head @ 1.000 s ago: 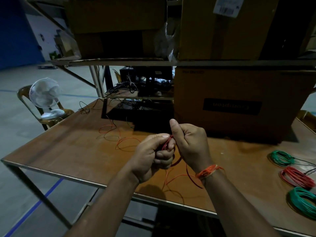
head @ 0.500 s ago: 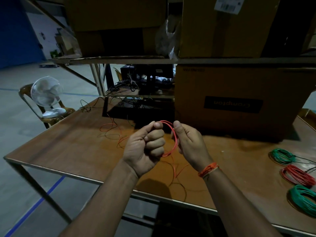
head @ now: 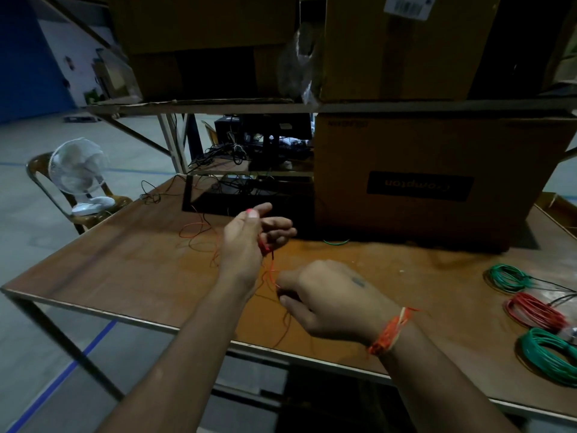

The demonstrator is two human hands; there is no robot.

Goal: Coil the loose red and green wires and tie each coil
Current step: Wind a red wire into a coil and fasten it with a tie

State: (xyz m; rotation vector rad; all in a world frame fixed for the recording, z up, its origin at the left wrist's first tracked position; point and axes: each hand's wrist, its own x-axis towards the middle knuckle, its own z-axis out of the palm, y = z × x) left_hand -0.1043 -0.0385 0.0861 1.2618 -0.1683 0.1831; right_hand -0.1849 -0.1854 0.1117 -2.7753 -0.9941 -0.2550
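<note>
Two hands work above the middle of the brown table (head: 131, 276). The left hand (head: 249, 242), farther out, has a small bunch of the red wire (head: 265, 246) caught under its curled lower fingers, the thumb and forefinger stretched out. One thin strand drops from it to the right hand (head: 331, 301), nearer and lower, which pinches it at the fingertips. More loose red wire trails on the table to the left of the hands. At the table's right edge lie three finished coils: a green coil (head: 507, 278) farthest, a red coil (head: 534, 310) beside it, another green coil (head: 549, 354) nearest. A large cardboard box (head: 437, 182) stands at the far side.
</note>
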